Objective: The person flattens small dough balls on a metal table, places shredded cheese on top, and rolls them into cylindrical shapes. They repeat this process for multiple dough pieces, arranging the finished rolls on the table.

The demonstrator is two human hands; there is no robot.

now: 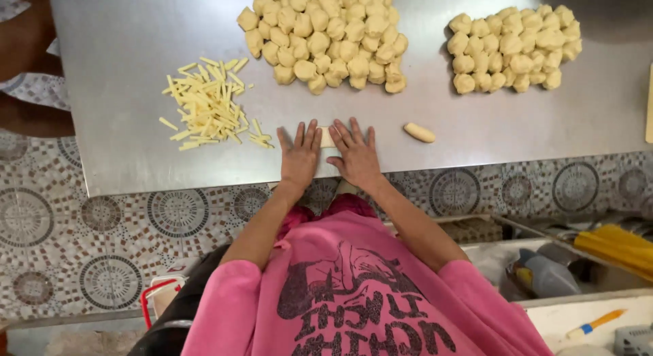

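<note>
My left hand (300, 154) and my right hand (355, 152) lie flat, fingers spread, on a steel table (129, 29). Both press on a pale piece of dough (327, 136) that shows between them. A finished rolled dough log (419, 132) lies just right of my right hand. A heap of thin yellow cheese sticks (207, 103) sits left of my left hand. Two piles of dough balls rest farther back: a large pile (326, 36) in the middle and a smaller pile (513, 48) at the right.
A patterned tiled floor (68, 227) lies below the table's near edge. At the lower right, a bin holds a grey bottle (547, 274) and yellow rolls (615, 247). A white container with a red handle (162, 296) stands at the lower left.
</note>
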